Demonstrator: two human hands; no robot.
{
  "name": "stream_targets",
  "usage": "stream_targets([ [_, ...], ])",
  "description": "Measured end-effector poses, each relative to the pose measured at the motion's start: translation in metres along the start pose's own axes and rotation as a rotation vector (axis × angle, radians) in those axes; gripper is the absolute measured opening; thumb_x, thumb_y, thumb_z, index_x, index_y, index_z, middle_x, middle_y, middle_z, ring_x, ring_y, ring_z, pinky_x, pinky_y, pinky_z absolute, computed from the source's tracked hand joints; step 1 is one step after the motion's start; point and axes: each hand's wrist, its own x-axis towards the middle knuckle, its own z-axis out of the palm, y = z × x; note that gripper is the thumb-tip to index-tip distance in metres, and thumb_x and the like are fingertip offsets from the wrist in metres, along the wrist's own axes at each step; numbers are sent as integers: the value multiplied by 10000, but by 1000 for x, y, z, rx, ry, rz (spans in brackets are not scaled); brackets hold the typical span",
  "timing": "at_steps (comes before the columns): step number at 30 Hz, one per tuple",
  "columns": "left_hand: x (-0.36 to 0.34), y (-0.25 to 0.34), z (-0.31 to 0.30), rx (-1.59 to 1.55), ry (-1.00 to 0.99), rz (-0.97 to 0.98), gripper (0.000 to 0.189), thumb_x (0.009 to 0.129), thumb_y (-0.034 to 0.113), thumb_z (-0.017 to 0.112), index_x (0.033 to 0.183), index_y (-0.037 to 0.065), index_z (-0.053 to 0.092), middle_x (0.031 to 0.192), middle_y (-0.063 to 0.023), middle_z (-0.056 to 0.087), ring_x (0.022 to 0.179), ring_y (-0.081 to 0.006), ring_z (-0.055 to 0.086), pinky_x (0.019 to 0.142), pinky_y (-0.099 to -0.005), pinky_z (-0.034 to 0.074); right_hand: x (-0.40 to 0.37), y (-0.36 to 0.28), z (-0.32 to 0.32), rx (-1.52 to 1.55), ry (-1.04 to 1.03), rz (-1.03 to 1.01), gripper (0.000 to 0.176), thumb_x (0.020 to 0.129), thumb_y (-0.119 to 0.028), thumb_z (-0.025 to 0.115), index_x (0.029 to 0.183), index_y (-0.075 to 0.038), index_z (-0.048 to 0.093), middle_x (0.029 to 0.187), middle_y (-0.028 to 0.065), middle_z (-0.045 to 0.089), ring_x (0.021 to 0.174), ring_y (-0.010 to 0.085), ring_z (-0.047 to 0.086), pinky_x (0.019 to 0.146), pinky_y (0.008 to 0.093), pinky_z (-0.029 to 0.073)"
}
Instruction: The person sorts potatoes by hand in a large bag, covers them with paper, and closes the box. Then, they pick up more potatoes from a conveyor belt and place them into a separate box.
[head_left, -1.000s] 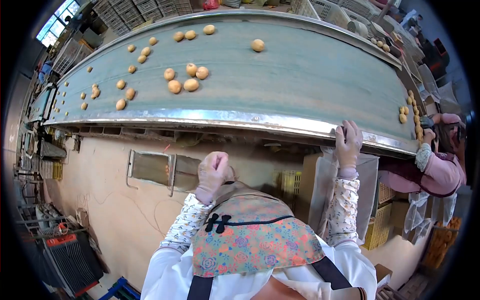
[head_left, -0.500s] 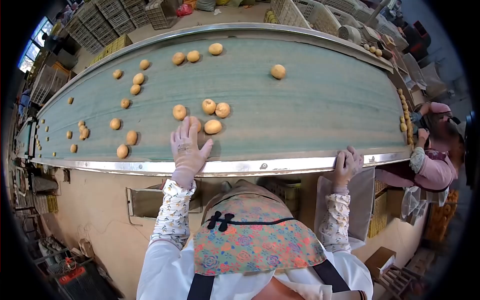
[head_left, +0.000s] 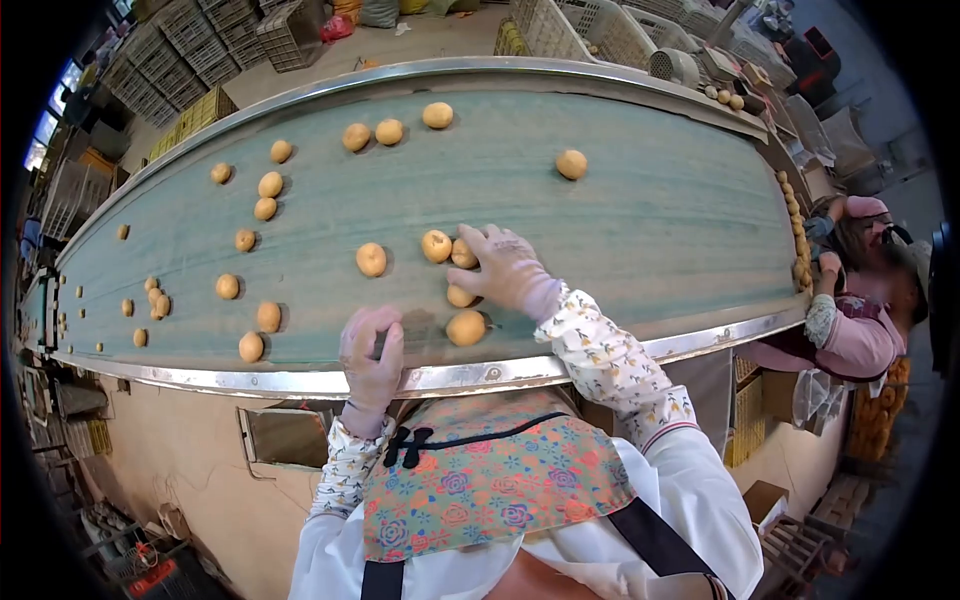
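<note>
Round yellow-brown fruits lie scattered on a long green conveyor belt (head_left: 620, 230). My right hand (head_left: 508, 272), gloved, reaches over the belt with its fingers spread. Its fingertips rest against two fruits, one (head_left: 463, 253) above the other (head_left: 459, 296). Another fruit (head_left: 466, 327) lies just below that hand, and two more (head_left: 436, 245) (head_left: 371, 259) lie to the left. My left hand (head_left: 372, 348), also gloved, is curled at the belt's near edge, just above the metal rim (head_left: 470, 376). I see nothing in it.
A second person in pink (head_left: 850, 310) works at the belt's right end beside a row of fruits (head_left: 797, 235). Plastic crates (head_left: 590, 25) are stacked beyond the far side. Several more fruits (head_left: 266, 195) lie toward the left of the belt.
My right hand left the metal rim and reached onto the belt to the cluster of fruits. My left hand pulled back from the fruits to the near edge and curled. The fruits drifted slightly right.
</note>
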Motion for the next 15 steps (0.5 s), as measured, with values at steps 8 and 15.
stream_targets([
  [8,52,-14,-19,-17,-238,-92,488,789,134,701,1256,81,568,1134,-112,635,1015,-307,596,909,-417,463,34,22,-12,465,46,75,447,765,-310,723,1097,-24,632,1032,154,625,984,280,593,862,356,482],
  [15,138,-16,59,465,-768,307,506,756,361,739,1157,93,585,1169,-97,619,1115,-285,561,1037,-425,347,33,8,-12,1427,-7,254,441,924,-224,631,1303,-32,513,1031,30,586,885,93,570,732,229,487],
])
